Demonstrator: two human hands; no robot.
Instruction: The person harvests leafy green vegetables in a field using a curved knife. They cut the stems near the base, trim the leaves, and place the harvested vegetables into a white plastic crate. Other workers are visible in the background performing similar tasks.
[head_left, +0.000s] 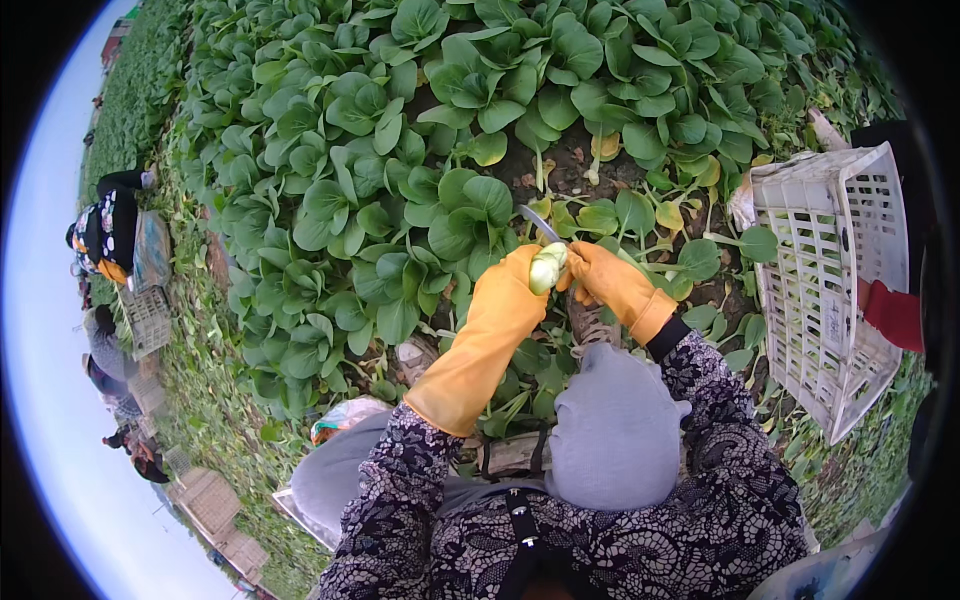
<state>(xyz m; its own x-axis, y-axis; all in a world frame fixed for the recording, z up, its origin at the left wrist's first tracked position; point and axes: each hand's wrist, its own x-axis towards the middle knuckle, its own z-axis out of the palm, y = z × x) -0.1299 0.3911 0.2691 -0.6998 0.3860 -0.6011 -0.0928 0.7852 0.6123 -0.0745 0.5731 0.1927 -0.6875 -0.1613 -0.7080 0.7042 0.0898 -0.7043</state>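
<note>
My left hand (512, 279), in a long orange rubber glove, grips a bok choy head with its pale cut base (548, 268) turned up towards me. Its leaves are mostly hidden below the glove. Close beside it, my right hand (611, 279), in a matching glove, holds a knife whose slim curved blade (541, 223) points away and to the left. The handle is hidden in the fingers. Both hands meet above my shoes, at the edge of the standing bok choy plants (457, 214). Loose trimmed leaves (697, 259) lie on the soil by my right hand.
A white slatted plastic crate (802, 292) stands tilted on the right, with another person's red sleeve (892, 315) reaching into it. Dense bok choy rows (360, 105) fill the ground ahead. Several people work at the far left beside more crates (146, 319).
</note>
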